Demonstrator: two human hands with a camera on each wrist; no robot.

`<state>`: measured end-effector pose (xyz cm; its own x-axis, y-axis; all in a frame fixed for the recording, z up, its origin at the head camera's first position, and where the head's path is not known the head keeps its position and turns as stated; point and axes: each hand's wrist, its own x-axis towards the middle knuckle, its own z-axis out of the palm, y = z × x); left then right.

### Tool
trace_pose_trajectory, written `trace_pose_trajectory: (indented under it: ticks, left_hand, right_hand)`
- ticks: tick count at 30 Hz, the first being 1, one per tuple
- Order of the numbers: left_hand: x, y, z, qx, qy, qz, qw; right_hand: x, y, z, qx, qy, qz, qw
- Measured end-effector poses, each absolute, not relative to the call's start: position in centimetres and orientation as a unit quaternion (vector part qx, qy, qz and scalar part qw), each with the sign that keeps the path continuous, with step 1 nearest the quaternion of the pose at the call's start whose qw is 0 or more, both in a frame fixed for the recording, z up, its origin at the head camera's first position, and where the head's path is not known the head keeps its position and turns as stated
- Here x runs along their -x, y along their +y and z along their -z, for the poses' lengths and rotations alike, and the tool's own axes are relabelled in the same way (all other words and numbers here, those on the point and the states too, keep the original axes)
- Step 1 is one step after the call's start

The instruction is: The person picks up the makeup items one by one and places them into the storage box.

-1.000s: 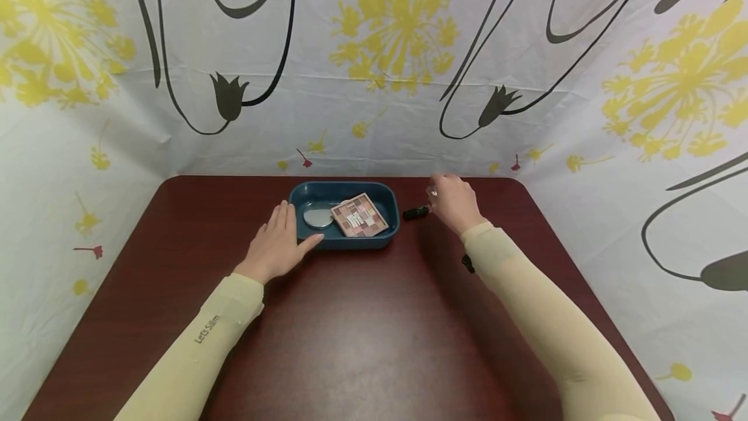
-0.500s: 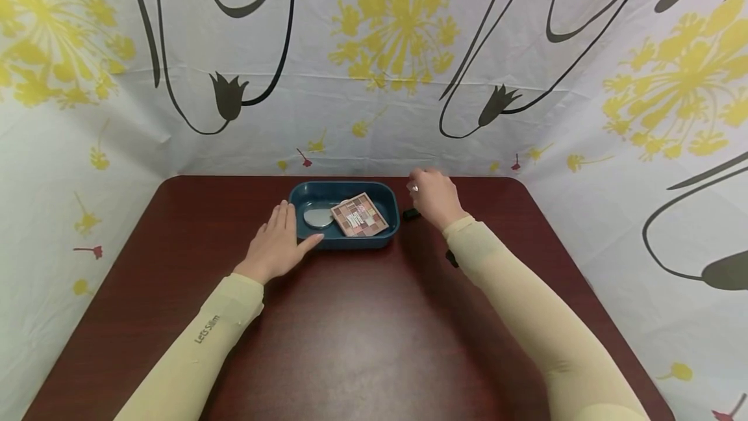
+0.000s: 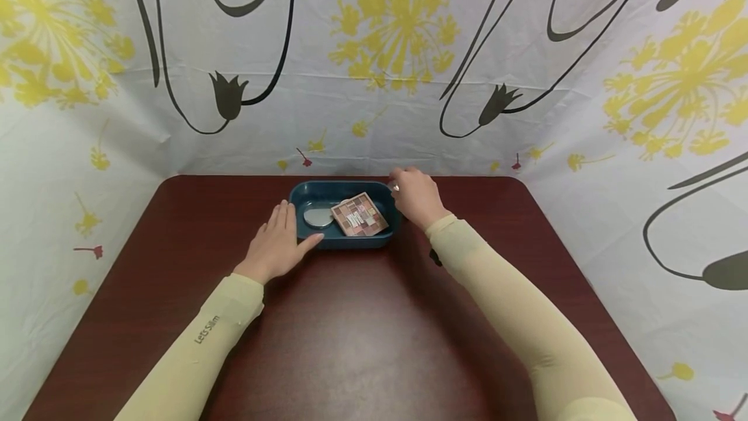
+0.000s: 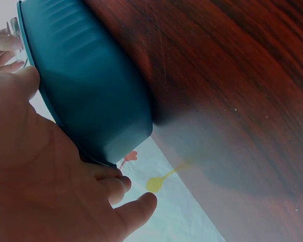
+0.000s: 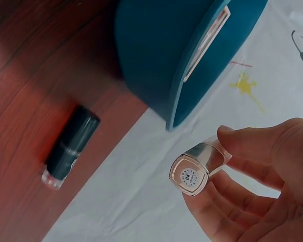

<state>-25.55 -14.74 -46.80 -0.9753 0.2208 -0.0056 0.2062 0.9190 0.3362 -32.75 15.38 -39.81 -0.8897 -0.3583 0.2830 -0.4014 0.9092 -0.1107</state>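
A blue-green plastic tray (image 3: 345, 243) stands near the table's back edge. My left hand (image 3: 273, 245) rests against its left end, fingers straight along the side and thumb on the front rim. In the tray lie a round silver compact (image 3: 318, 217) and, tilted, a checkered makeup palette (image 3: 358, 214). My right hand (image 3: 417, 199) is by the tray's right end. In the right wrist view it pinches a small squarish cosmetic bottle (image 5: 196, 166), its beige base with an "04" label facing the camera, apart from the tray's rim.
A small black-capped tube (image 5: 70, 143) with a clear pinkish end lies on the dark red wooden table (image 3: 350, 330), right of the tray; the right hand hides it in the head view. A white flower-patterned cloth (image 3: 374, 141) hangs behind the table.
My right hand has moved left, with the bottle, past the black-capped tube to the tray's right end. The left hand and the tray have stayed in place.
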Motion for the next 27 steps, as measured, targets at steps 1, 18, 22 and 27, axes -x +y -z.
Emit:
trace_pose_trajectory:
  ticks: [1, 18, 22, 27]
  left_hand:
    - [25.5, -14.7, 46.8, -0.108, 0.979, -0.170, 0.022]
    - [25.5, -14.8, 46.7, -0.110, 0.978, -0.173, 0.027]
    - [25.6, -14.8, 46.7, -0.109, 0.979, -0.172, 0.028]
    - [25.5, -14.9, 46.7, -0.109, 0.978, -0.176, 0.028]
  right_hand:
    - [32.7, 15.1, 39.8, -0.198, -0.968, -0.082, 0.129]
    - [32.2, 10.7, 40.3, -0.212, -0.968, -0.108, 0.085]
    - [32.0, 9.8, 40.7, -0.225, -0.966, -0.104, 0.080]
    - [31.8, 9.1, 41.1, -0.233, -0.965, -0.103, 0.067]
